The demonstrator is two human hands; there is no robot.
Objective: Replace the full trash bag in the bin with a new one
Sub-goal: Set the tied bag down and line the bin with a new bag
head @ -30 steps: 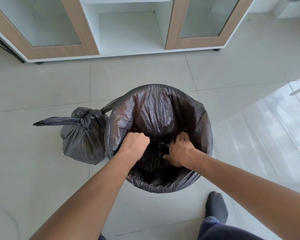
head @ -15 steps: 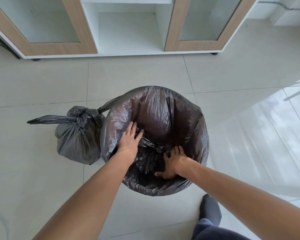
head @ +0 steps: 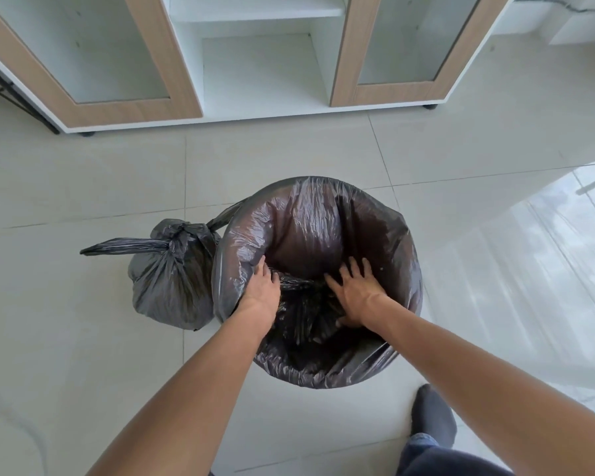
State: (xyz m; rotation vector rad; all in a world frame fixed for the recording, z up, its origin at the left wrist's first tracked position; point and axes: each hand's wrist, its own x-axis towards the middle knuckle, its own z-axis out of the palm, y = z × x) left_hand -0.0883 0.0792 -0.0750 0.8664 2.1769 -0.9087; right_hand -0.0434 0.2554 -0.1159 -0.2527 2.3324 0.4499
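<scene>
Two black trash bags are in view. The full bag point(head: 172, 286), knotted shut, sits on the tiled floor point(head: 83, 338) just left of the bin, and the new bag point(head: 310, 228) lines the bin, its edge folded over the rim. Two hands reach inside: the left hand point(head: 260, 292) presses the liner's left wall, fingers together, while the right hand point(head: 356, 295) lies flat, fingers spread. One grey-socked foot point(head: 435, 420) stands nearby.
</scene>
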